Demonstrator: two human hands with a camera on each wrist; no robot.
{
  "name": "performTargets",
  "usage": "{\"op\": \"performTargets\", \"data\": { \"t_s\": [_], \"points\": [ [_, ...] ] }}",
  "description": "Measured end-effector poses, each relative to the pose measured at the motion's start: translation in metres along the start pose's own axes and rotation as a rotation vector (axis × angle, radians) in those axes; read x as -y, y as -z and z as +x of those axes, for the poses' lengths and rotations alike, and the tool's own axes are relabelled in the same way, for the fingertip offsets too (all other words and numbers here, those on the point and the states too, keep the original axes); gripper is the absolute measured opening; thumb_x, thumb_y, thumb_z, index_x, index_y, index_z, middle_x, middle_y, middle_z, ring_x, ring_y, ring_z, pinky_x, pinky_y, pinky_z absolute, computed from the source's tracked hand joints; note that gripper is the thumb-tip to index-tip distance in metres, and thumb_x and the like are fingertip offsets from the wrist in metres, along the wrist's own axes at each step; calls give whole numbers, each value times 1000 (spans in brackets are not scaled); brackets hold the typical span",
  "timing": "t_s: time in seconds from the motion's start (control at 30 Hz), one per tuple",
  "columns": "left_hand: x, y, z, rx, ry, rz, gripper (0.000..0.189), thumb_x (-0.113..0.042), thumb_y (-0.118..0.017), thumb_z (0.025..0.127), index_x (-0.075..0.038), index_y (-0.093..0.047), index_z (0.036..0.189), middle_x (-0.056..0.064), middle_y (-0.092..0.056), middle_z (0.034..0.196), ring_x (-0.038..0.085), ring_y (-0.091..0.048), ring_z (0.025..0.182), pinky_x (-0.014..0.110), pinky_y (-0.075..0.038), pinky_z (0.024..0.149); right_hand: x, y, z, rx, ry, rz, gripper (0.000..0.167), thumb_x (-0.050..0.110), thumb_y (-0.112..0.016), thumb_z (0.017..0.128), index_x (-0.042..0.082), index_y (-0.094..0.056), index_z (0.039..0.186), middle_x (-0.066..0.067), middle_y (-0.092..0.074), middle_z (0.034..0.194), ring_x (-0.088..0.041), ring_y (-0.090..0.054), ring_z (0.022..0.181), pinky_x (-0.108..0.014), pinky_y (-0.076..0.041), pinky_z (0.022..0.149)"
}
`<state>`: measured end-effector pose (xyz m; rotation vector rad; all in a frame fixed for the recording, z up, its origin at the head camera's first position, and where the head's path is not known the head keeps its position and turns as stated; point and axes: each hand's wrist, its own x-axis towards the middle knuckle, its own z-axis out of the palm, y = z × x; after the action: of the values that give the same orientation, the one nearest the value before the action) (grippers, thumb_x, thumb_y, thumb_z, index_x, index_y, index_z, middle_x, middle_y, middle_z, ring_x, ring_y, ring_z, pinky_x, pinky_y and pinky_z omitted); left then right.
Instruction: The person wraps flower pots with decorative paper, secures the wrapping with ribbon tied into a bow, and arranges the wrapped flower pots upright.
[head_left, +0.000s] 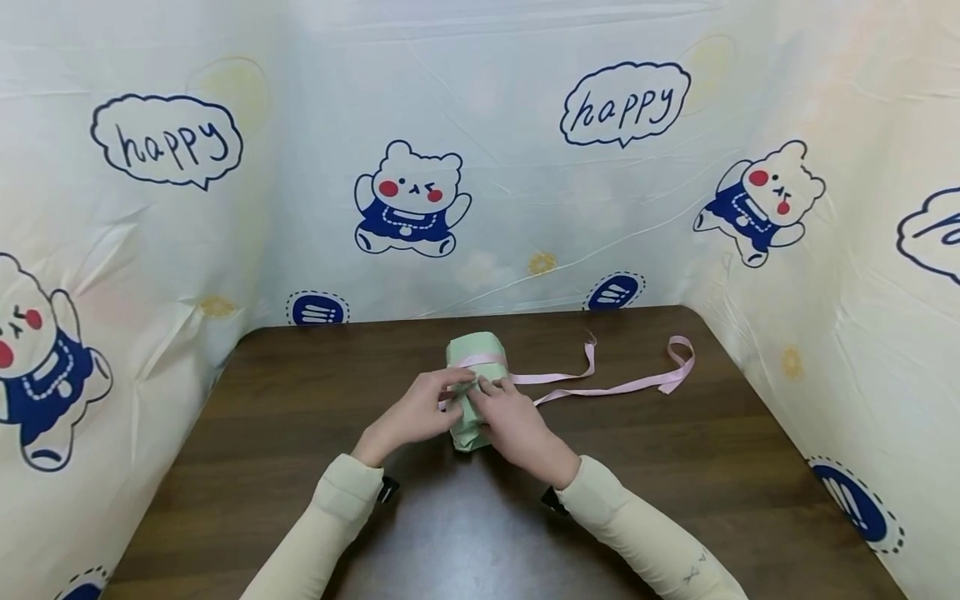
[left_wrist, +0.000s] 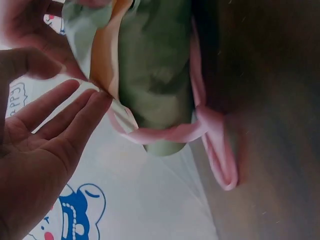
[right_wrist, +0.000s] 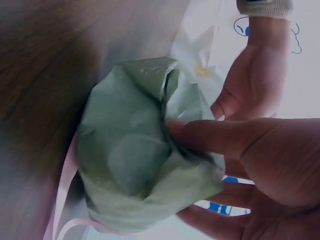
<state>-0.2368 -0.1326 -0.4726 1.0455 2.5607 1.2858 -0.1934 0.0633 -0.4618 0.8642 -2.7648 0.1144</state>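
A long package in green wrapping paper [head_left: 474, 343] lies on the table under both hands. Pink ribbon [head_left: 480, 360] passes over its far part. My left hand [head_left: 420, 408] reaches in from the left; in the left wrist view its straight fingers [left_wrist: 75, 120] touch the edge of a loose paper flap, with the thumb held apart. The flap stands up and shows a tan inner side [left_wrist: 106, 57]. My right hand [head_left: 519, 425] grips the paper from the right. In the right wrist view its thumb [right_wrist: 210, 135] presses into the fold at the crumpled package end, the fingers lying beyond the paper.
Two ribbon tails [head_left: 600, 389] trail rightward from the package across the dark wooden table [head_left: 300, 500]. A ribbon loop [left_wrist: 222, 160] hangs beside the package in the left wrist view. Printed cloth [head_left: 517, 192] encloses the table at the back and sides.
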Motion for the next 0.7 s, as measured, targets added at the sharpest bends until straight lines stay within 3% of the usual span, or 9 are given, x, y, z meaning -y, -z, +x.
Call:
{"op": "performTargets", "data": {
  "t_s": [0.17, 0.37, 0.53, 0.7],
  "points": [
    [0, -7, -5, 13, -26, 29, 57, -6, -69, 88, 0, -56, 143, 14, -51, 152, 29, -50, 139, 48, -52, 101, -13, -1, -3, -29, 34, 235, 55, 16, -88, 81, 4, -65, 129, -15, -64, 136, -35, -58, 125, -46, -55, 96],
    [-7, -16, -5, -63, -39, 233, 60, -20, -79, 85, -2, -62, 139, 15, -56, 147, 33, -51, 138, 50, -49, 103, -39, 5, -4, 26, 148, 449, 47, 15, -81, 88, 1, -66, 130, -13, -64, 135, -29, -59, 127, -43, -49, 105],
    [-12, -22, -4, -62, -62, 381, 54, -25, -80, 87, -4, -65, 135, 20, -58, 144, 35, -57, 131, 49, -52, 101, -68, 11, -9, 88, 165, 620, 31, 9, -65, 99, -1, -67, 129, -16, -65, 133, -28, -63, 123, -42, -53, 101],
    [-17, -24, -4, -56, -66, 392, 50, -22, -78, 87, -3, -67, 132, 24, -57, 142, 36, -61, 126, 46, -55, 96, -100, 9, -11, 112, 75, 666, 27, 2, -66, 96, -5, -68, 123, -20, -71, 118, -30, -69, 103, -41, -59, 88]
  ]
}}
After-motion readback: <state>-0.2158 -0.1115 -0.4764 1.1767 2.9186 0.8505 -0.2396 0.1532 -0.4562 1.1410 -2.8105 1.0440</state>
